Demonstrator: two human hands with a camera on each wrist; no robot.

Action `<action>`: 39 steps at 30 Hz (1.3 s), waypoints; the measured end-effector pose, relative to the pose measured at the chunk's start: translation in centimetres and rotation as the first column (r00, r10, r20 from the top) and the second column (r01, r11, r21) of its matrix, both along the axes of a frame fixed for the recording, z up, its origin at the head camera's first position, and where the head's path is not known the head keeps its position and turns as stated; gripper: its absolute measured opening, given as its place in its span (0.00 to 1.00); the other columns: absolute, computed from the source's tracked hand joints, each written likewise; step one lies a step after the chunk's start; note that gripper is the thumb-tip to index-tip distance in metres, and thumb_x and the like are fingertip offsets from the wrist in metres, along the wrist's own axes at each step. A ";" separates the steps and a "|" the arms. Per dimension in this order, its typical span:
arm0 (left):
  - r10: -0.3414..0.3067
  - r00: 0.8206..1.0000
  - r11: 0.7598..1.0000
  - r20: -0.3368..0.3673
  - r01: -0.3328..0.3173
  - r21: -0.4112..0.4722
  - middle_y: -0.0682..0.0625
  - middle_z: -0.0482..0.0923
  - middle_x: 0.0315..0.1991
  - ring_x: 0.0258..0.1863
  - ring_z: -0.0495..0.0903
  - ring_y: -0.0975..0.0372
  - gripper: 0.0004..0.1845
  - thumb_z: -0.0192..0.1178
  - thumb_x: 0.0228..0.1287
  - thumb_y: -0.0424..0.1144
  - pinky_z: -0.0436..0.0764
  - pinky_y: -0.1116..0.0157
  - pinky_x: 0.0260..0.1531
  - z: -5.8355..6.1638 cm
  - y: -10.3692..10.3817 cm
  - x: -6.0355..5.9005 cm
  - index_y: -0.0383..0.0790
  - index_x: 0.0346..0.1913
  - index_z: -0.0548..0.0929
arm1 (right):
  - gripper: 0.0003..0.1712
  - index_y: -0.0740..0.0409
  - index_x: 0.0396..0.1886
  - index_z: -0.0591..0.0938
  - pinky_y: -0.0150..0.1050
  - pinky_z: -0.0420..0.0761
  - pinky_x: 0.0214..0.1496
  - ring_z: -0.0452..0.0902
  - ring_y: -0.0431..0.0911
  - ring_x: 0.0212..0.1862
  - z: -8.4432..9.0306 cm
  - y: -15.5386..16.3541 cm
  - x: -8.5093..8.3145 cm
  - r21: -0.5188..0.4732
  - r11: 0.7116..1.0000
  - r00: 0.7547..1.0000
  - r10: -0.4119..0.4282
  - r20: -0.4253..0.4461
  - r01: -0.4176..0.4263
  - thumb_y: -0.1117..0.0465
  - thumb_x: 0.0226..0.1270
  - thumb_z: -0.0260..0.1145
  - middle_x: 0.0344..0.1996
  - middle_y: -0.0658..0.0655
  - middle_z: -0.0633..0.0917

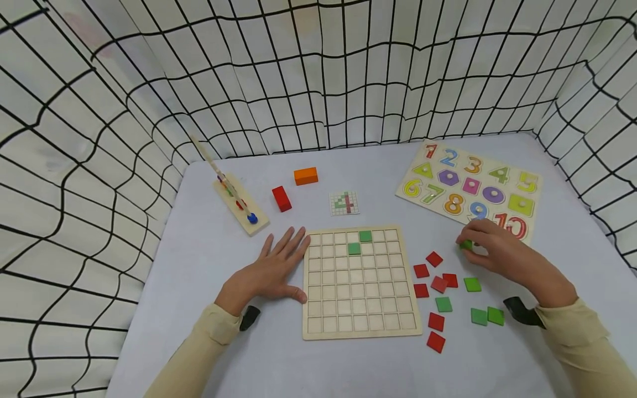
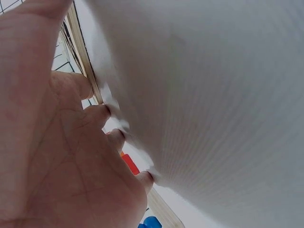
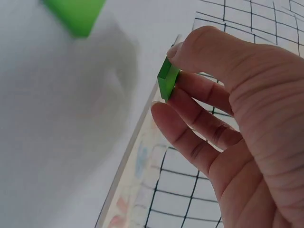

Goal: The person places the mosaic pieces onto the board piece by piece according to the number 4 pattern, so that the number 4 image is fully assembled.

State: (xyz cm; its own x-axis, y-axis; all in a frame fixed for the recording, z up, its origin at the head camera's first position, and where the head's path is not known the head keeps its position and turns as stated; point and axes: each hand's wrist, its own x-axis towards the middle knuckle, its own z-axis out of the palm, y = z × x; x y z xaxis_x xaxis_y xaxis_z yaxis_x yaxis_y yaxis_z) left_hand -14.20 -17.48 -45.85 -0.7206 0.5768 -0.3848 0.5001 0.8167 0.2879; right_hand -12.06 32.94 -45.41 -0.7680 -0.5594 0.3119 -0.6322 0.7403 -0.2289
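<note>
A wooden grid board [image 1: 348,309] lies on the white table with two green square tiles in its upper rows, one of them a green tile [image 1: 365,236]. My left hand [image 1: 271,271] rests beside the board, fingers spread straight, fingertips and thumb at its left edge. In the left wrist view the left palm [image 2: 76,161] faces the cloth. My right hand [image 1: 492,249] pinches a green tile [image 3: 167,80] between thumb and fingers, right of the board. Below it lie loose green tiles [image 1: 472,284] and several red tiles [image 1: 436,321].
A number puzzle board [image 1: 408,176] lies at the back right. Behind the grid board are a small pattern card [image 1: 344,203], a red block [image 1: 281,199], an orange block [image 1: 306,176] and a wooden stand with beads [image 1: 259,225]. Black netting [image 1: 343,83] surrounds the table.
</note>
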 end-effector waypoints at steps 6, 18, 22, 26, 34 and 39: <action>-0.001 1.000 1.000 0.002 0.001 -0.002 0.43 0.29 0.90 0.90 0.29 0.43 0.73 0.73 0.55 0.72 0.32 0.31 0.83 0.1 0.0 0.0 0.42 0.89 0.40 | 0.24 0.53 0.41 0.90 0.31 0.88 0.45 0.80 0.43 0.46 0.7 -2.6 -0.8 -0.023 0.995 0.994 0.098 -0.040 -0.099 0.69 0.43 0.90 0.44 0.50 0.85; 0.000 1.000 1.000 -0.013 0.000 -0.013 0.41 0.31 0.90 0.89 0.32 0.41 0.69 0.70 0.60 0.71 0.35 0.31 0.83 0.5 0.5 0.1 0.40 0.88 0.41 | 0.17 0.54 0.41 0.90 0.39 0.91 0.44 0.79 0.42 0.47 2.8 -7.7 -2.4 -0.042 0.983 0.983 0.181 0.034 -0.180 0.71 0.53 0.85 0.46 0.52 0.84; 0.011 1.000 1.000 -0.011 -0.011 -0.028 0.40 0.32 0.90 0.89 0.33 0.41 0.67 0.69 0.62 0.70 0.37 0.31 0.83 0.7 0.8 0.2 0.39 0.88 0.41 | 0.15 0.55 0.42 0.89 0.37 0.90 0.44 0.78 0.42 0.47 2.6 -9.3 -2.8 -0.051 0.971 0.972 0.235 0.027 -0.233 0.71 0.56 0.83 0.45 0.54 0.84; 0.027 1.000 0.998 -0.004 -0.027 -0.053 0.40 0.32 0.90 0.89 0.34 0.41 0.68 0.70 0.61 0.70 0.37 0.31 0.84 0.9 1.0 0.1 0.39 0.88 0.42 | 0.12 0.56 0.43 0.89 0.38 0.90 0.46 0.79 0.44 0.48 2.4 -10.9 -3.3 -0.046 0.957 0.956 0.288 0.049 -0.286 0.69 0.60 0.81 0.47 0.55 0.84; 0.048 0.999 0.992 -0.001 -0.048 -0.115 0.37 0.32 0.90 0.89 0.32 0.41 0.67 0.69 0.62 0.70 0.36 0.34 0.85 1.3 2.0 -0.6 0.39 0.88 0.42 | 0.08 0.57 0.43 0.89 0.37 0.87 0.47 0.76 0.44 0.47 1.9 -14.4 -4.4 -0.055 0.938 0.926 0.346 0.148 -0.342 0.66 0.66 0.78 0.45 0.55 0.82; 0.055 0.998 0.989 0.013 -0.053 -0.139 0.37 0.31 0.90 0.89 0.30 0.42 0.68 0.69 0.62 0.70 0.35 0.35 0.85 1.6 2.3 -1.4 0.39 0.88 0.41 | 0.07 0.58 0.43 0.88 0.36 0.85 0.46 0.76 0.44 0.46 1.2 -16.1 -4.9 -0.061 0.914 0.908 0.405 0.106 -0.400 0.66 0.67 0.77 0.44 0.55 0.83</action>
